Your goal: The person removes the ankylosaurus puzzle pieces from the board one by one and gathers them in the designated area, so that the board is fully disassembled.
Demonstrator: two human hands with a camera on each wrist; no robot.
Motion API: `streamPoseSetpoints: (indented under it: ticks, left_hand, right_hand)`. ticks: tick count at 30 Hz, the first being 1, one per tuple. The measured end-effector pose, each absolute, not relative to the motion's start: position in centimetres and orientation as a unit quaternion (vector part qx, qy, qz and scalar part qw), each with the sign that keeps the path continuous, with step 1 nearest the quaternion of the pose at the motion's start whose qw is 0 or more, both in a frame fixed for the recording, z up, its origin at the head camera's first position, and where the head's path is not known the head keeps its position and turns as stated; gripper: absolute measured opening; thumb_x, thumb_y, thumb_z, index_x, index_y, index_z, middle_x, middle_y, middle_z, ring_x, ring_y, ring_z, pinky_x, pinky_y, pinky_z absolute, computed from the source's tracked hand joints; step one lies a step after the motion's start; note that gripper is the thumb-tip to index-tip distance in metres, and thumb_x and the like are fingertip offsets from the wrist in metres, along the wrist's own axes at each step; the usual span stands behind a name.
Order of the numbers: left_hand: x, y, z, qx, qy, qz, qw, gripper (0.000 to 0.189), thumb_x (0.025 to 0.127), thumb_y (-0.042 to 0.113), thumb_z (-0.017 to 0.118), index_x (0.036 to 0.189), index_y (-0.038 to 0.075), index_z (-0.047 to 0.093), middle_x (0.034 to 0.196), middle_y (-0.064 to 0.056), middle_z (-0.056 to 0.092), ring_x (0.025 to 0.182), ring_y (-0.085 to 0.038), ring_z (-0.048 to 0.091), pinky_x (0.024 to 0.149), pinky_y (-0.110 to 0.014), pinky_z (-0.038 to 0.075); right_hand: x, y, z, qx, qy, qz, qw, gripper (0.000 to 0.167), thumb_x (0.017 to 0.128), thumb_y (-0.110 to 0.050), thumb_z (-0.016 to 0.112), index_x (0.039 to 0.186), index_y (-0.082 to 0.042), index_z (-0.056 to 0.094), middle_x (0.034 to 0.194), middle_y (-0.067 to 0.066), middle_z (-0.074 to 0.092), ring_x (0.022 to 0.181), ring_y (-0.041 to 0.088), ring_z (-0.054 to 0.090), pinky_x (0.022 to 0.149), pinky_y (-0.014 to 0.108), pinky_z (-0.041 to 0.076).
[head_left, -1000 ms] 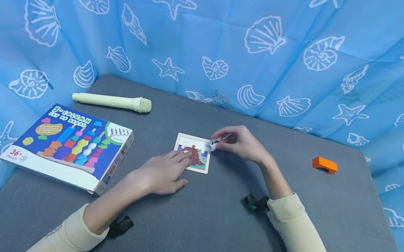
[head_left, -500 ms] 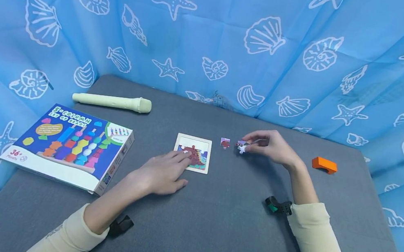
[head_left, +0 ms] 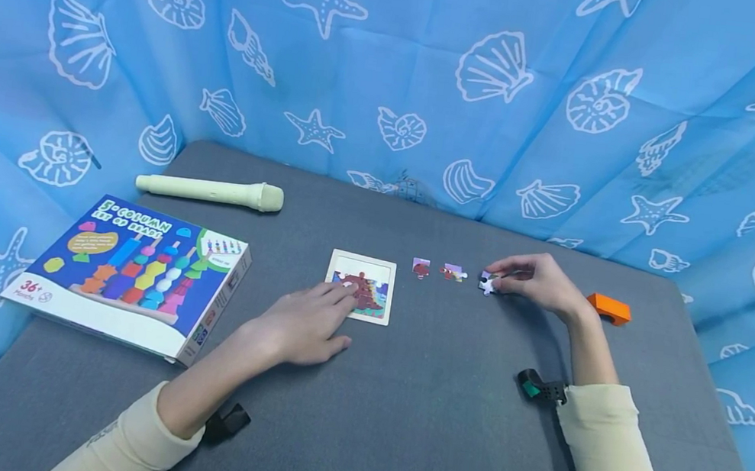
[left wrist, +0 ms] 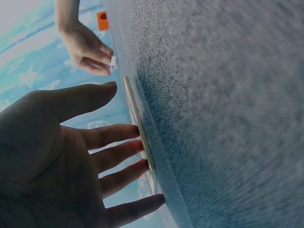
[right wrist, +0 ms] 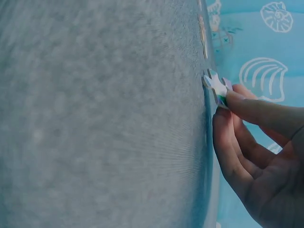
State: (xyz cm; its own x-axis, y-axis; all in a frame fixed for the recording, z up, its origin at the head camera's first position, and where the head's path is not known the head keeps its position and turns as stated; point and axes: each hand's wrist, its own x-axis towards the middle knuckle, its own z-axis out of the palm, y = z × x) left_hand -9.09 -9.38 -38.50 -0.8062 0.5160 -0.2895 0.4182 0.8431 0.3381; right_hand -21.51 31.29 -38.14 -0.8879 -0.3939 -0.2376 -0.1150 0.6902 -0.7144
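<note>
My left hand (head_left: 302,323) rests its fingertips on a small framed jigsaw puzzle (head_left: 382,270) with a reddish-brown picture; the fingers are nearly straight and cover part of it. A pale upper strip of the frame's inside shows bare. To the right, my right hand (head_left: 541,282) pinches a puzzle piece (head_left: 486,284) between thumb and fingers, low over the table. In the right wrist view the same puzzle piece (right wrist: 217,88) is tilted at the fingertips. Two more pieces lie apart in a row: a purple and red piece (head_left: 421,268) and a multicoloured piece (head_left: 453,272).
On the left lies a bead-set box (head_left: 118,270), with a pale green toy microphone (head_left: 209,190) behind it. An orange arch block (head_left: 610,308) sits just beyond my right wrist. A blue shell-print curtain (head_left: 394,76) hangs behind the grey table (head_left: 399,422).
My right hand has moved right from the puzzle's edge, leaving two pieces in a row on the table, and now holds another piece farther right. The left hand has stayed put.
</note>
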Motion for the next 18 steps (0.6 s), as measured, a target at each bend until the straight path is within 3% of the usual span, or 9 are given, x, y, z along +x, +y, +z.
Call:
streamPoseSetpoints:
  ticks: [14,18]
  left_hand:
    - [-9.17,-9.63,-38.47,0.249,0.939,0.142,0.190,0.066,0.110,0.040,0.062,0.166,0.009,0.044,0.180,-0.011,0.032,0.168,-0.034,0.029,0.134,-0.060,0.034]
    - [-9.19,-9.67,-38.45,0.244,0.938,0.149,0.194,0.065,0.110,0.039,0.062,0.166,0.010,0.044,0.180,-0.011,0.032,0.168,-0.034,0.029,0.133,-0.061,0.035]
  right_hand:
    - [-21.70,31.15,-38.41,-0.123,0.926,-0.325,0.150,0.033,0.105,-0.016,0.073,0.135,-0.002,0.074,0.132,0.024,0.076,0.110,0.027,0.071,0.084,0.017,0.053]
    - [-21.59,30.84,-38.28,-0.126,0.922,-0.336,0.147,0.034,0.105,-0.017,0.073,0.135,-0.002,0.074,0.133,0.023,0.076,0.111,0.025,0.072,0.085,0.019,0.055]
